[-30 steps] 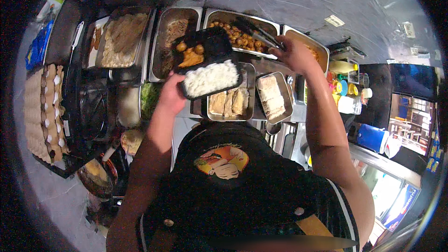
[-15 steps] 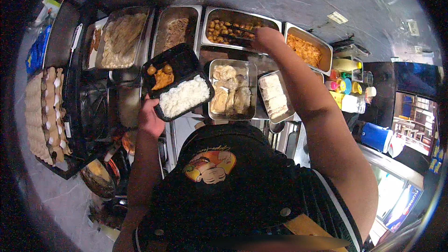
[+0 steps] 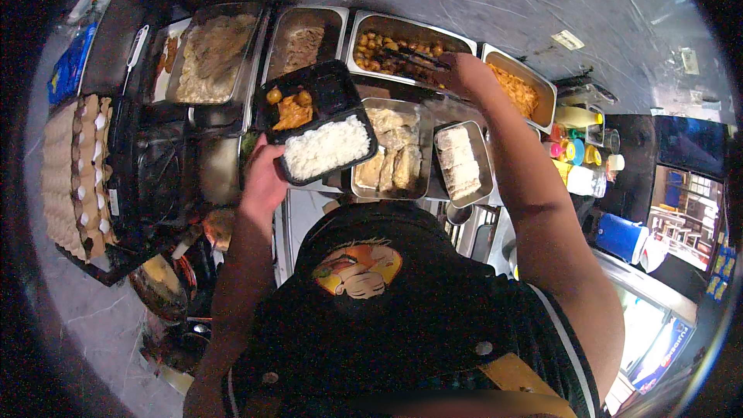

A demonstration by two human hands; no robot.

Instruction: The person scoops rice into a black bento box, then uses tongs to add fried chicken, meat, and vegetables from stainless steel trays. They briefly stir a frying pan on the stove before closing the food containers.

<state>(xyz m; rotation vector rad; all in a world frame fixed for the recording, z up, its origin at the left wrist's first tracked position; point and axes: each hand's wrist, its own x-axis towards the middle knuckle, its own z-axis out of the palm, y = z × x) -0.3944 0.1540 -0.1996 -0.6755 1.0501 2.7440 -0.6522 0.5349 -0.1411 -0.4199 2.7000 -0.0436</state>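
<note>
Pinching a black container (image 3: 340,81) at its left edge, the left fingers (image 3: 271,152) are partly hidden beneath it; white rice (image 3: 329,147) lies just right of them, orange food (image 3: 294,113) beyond. The right fingers (image 3: 446,63) close around dark tongs (image 3: 414,56), whose tips reach leftward into a steel pan (image 3: 402,30). Compared with half a second ago, the container sits nearer the right fingers, covering more of the metal tray (image 3: 423,139).

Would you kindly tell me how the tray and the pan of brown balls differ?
The tray is black, the pan silvery. The tray has compartments; the pan is undivided. The tray is held in the left hand; the pan sits among others. Both contain brown balls.
</note>
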